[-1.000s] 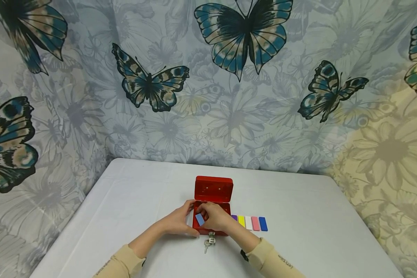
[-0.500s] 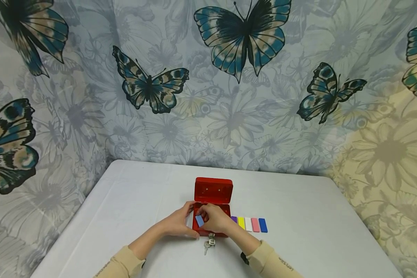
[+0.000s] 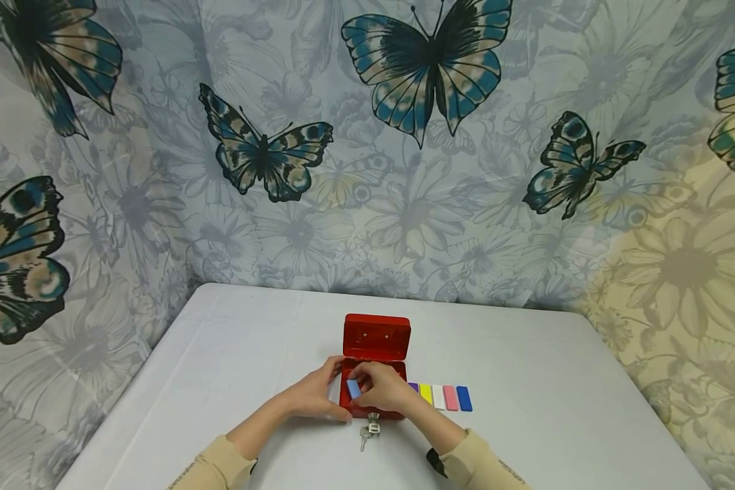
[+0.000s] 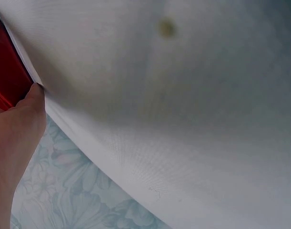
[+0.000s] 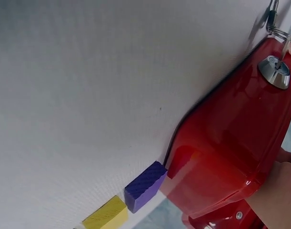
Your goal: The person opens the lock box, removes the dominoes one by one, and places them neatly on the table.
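A red metal cash box (image 3: pixel 376 338) stands on the white table with its lid raised. My left hand (image 3: pixel 309 397) holds the box's left side, thumb at the front corner and fingers at the back. Over the box's inside, my right hand (image 3: pixel 384 390) pinches a light blue block (image 3: pixel 354 388) near the left wall. The fingers hide much of the interior. A key with a ring (image 3: pixel 364 434) hangs from the lock (image 5: pixel 275 71) at the front. In the left wrist view, only the box's edge and part of my left hand show.
Right of the box lies a row of small blocks: purple (image 5: pixel 146 186), yellow (image 3: pixel 426 393), white (image 3: pixel 438 397), pink (image 3: pixel 450 398) and dark blue (image 3: pixel 464 399). My right forearm crosses in front of them. A butterfly-print cloth (image 3: pixel 416 224) hangs behind the table.
The light blue block has shifted very slightly to the right and turned a little more upright in my right hand. My left hand keeps its place on the box.
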Motion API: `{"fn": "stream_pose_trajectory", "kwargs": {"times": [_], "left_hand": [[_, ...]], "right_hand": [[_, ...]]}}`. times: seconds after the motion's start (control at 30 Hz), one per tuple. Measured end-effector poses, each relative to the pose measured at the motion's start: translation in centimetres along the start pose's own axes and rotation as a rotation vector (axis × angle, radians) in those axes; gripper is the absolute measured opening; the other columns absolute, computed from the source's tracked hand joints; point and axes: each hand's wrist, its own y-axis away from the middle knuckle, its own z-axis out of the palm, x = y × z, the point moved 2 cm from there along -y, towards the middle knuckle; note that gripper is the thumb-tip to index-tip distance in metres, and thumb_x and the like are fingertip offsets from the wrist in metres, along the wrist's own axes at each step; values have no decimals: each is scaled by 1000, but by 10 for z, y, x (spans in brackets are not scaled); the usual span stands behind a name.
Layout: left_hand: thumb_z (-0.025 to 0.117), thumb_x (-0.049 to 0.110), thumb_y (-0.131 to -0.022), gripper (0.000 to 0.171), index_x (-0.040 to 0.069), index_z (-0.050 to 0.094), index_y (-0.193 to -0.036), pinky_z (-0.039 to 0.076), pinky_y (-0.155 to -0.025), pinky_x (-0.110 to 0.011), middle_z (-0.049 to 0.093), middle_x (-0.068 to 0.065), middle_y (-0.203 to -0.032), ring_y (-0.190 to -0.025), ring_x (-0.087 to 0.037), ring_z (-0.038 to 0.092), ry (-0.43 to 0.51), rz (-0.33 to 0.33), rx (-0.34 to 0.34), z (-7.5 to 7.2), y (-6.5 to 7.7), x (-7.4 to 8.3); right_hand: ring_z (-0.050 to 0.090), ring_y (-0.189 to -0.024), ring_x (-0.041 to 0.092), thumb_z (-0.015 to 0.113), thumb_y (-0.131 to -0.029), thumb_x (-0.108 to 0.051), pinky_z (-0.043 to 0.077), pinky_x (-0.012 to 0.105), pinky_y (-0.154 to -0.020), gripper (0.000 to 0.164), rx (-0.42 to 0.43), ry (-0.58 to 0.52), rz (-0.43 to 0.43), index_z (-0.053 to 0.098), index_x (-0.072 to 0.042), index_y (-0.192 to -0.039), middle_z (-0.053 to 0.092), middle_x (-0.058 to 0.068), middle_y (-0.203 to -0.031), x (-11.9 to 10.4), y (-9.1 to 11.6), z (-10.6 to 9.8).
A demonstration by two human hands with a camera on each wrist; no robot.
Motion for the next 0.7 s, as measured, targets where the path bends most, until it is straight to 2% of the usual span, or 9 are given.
{"fn": "stream_pose_trajectory", "kwargs": {"times": [0.27, 0.5, 0.7], "left_hand": [[86, 27, -71, 100, 2, 25, -146, 33, -111, -49, 38, -17, -148, -137, -36, 37, -1, 8, 2, 0, 0, -1], [86, 28, -71, 100, 2, 25, -146, 33, -111, -50, 38, -17, -148, -137, -36, 37, -10, 7, 3, 0, 0, 0], [86, 28, -71, 100, 2, 25, -146, 33, -111, -51, 39, -17, -148, -137, -35, 38, -23, -7, 3, 0, 0, 0]], "right_hand": [[57, -80, 14, 82, -77, -12, 56, 32, -76, 35, -2, -66, 53, 66, -8, -108, 63, 1, -96, 3, 4, -2], [61, -82, 18, 80, -78, -10, 57, 39, -79, 37, -11, -202, 98, 66, -5, -111, 64, 6, -99, 5, 8, -3], [61, -84, 18, 78, -80, -9, 57, 38, -81, 38, -19, -307, 138, 65, -3, -115, 64, 8, -102, 9, 10, -4]]}}
